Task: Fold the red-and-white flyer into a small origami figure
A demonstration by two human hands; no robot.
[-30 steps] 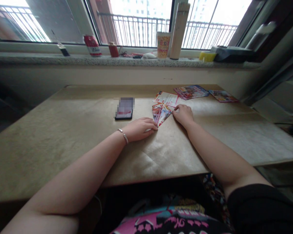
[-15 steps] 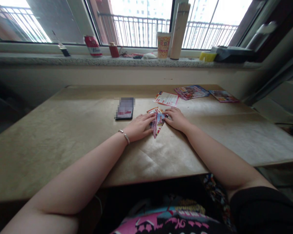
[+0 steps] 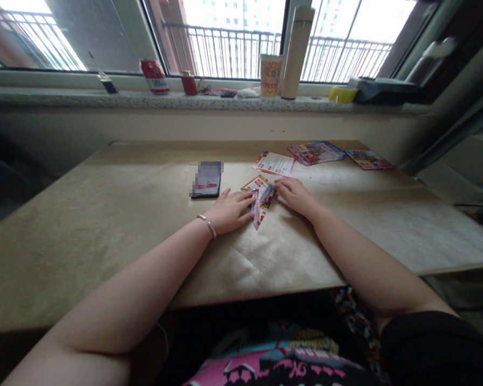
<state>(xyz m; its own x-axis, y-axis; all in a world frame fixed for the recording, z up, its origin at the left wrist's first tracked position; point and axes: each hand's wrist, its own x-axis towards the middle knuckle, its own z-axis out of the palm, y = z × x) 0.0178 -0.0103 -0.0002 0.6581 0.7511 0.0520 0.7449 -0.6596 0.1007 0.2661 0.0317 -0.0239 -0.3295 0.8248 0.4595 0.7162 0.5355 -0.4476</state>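
Observation:
On the table lies a printed sheet of paper (image 3: 259, 210), folded into a shape with a point toward me. White and orange print shows at its far end, colourful pictures on its sides. My left hand (image 3: 232, 210), with a silver bangle at the wrist, rests flat with fingers spread, the fingertips pressing on the paper's left side. At the paper's right edge, my right hand (image 3: 294, 196) has its thumb and fingers drawn together on the side flap. The exact contact of the right fingertips is hard to make out.
A phone (image 3: 207, 180) lies left of the paper. Beyond are a printed sheet (image 3: 275, 164), a stack of colourful sheets (image 3: 317, 153) and another pile (image 3: 369, 159). The windowsill (image 3: 132, 101) bears a can (image 3: 154, 77), a paper cup (image 3: 270, 76) and a tall cylinder (image 3: 297, 53).
The right flap of the folded paper has opened outward, showing more of the white and orange print. My right hand has shifted slightly right; my left stays on the paper.

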